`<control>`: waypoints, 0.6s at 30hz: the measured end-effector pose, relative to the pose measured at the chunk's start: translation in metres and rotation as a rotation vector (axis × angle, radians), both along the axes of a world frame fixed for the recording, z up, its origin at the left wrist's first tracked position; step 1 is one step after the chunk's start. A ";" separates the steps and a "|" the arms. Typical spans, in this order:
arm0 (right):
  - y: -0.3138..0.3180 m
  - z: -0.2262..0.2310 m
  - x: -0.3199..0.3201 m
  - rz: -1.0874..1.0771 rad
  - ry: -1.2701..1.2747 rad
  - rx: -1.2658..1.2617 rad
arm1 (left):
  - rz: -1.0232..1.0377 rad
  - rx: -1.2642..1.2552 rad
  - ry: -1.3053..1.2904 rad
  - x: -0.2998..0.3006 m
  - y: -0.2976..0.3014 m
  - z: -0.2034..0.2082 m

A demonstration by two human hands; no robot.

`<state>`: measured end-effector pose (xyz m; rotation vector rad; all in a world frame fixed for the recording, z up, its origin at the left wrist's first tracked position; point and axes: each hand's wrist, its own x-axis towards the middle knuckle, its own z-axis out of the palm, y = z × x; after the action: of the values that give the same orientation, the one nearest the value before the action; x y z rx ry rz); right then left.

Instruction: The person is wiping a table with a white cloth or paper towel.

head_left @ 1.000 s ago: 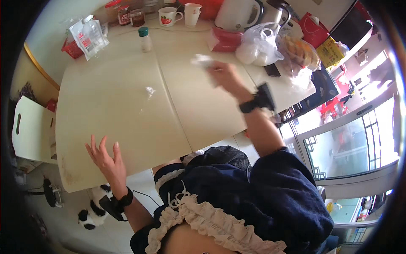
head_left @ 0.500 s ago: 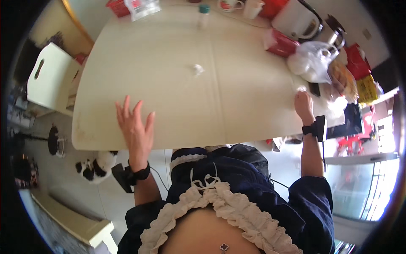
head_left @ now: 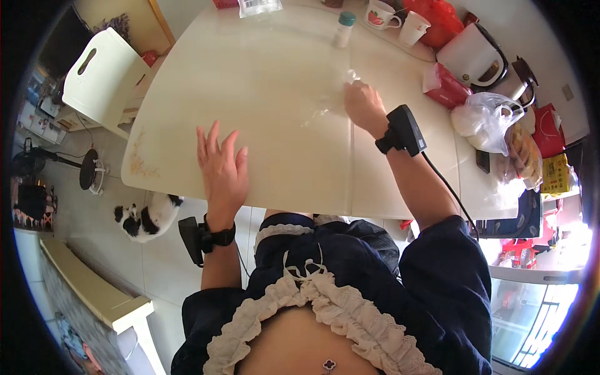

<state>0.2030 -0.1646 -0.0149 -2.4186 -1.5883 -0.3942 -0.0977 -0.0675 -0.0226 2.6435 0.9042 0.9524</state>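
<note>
My right hand (head_left: 364,107) is closed over a crumpled white tissue (head_left: 352,76), which pokes out past the knuckles onto the table (head_left: 262,81). Just left of that hand, pale shiny marks (head_left: 320,112) spot the tabletop; whether they are wet or solid I cannot tell. My left hand (head_left: 224,172) lies near the table's front edge, palm down, with its fingers stretched out and nothing in them.
Along the back stand a green-capped shaker bottle (head_left: 342,30), a mug (head_left: 379,15) and a paper cup (head_left: 414,29). At the right are a white kettle (head_left: 473,56), red packet (head_left: 447,86), plastic bag (head_left: 486,122) and phone (head_left: 482,161). A black-and-white animal (head_left: 149,219) is on the floor.
My right hand has swung from the table's right side to its middle, the white tissue with it. My left hand stays near the front edge. The whole view has shifted slightly.
</note>
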 end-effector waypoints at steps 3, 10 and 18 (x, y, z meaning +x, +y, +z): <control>0.001 -0.007 -0.014 0.113 0.135 0.031 | -0.014 0.012 0.006 0.002 0.000 0.001; 0.026 0.005 -0.038 0.327 0.348 0.089 | 0.006 0.005 0.053 0.004 0.001 0.001; 0.019 0.010 0.105 0.179 0.104 0.167 | 0.035 -0.011 -0.045 0.003 -0.005 0.008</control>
<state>0.3083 -0.1456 -0.0046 -2.1192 -1.6403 -0.3468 -0.0944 -0.0723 -0.0142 2.5941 0.9463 1.0074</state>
